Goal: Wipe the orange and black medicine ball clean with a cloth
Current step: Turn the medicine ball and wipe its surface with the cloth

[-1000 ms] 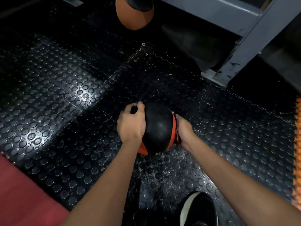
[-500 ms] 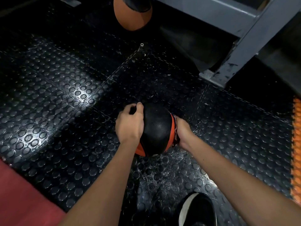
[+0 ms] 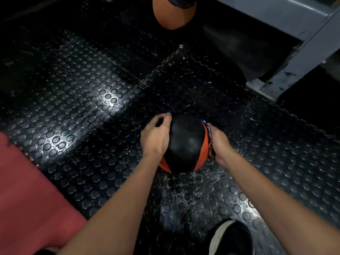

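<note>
Studded black floor (image 3: 77,115) all round, wet and speckled below the ball; red mat (image 3: 27,190) at left, grey frame (image 3: 287,67) upper right, second ball (image 3: 171,13) far up, shoe (image 3: 231,238) near bottom. Mid-wipe, by the look of it. Ball (image 3: 185,144) on the floor at centre, black face up, orange at the right and lower rims. Left hand (image 3: 156,137) cupped on its left side, fingers curled over the top, steadying. Right hand (image 3: 219,144) pressing a bunched cloth (image 3: 208,138) against the right side, fingers closed on it. Next, probably: roll the ball to bring unwiped faces up. Plenty of open floor left and ahead; frame foot well apart.
</note>
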`<act>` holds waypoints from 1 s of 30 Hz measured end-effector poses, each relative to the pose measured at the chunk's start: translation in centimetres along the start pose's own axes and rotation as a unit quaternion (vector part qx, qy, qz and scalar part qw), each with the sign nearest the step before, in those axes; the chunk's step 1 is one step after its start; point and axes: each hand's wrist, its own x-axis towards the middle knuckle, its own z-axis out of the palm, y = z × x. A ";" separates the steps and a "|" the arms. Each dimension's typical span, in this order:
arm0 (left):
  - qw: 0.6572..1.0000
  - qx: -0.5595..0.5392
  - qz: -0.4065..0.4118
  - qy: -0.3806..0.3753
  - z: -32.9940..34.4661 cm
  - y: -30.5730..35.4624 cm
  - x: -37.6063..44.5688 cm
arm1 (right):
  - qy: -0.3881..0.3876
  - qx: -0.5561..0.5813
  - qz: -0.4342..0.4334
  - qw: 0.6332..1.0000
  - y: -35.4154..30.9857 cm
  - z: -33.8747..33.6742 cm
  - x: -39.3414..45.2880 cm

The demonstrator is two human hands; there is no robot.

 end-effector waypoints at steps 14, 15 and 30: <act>0.997 -0.071 -0.003 -0.020 -1.4 -1.6 0.4 | -0.001 0.036 0.030 0.999 0.0 1.6 -0.9; 0.997 -0.069 -0.001 -0.021 -1.4 -1.7 0.6 | 0.005 0.040 0.037 0.999 -0.1 1.5 -1.0; 0.997 -0.075 -0.002 -0.019 -1.5 -2.2 1.0 | 0.003 0.075 0.056 0.996 0.8 1.5 -0.7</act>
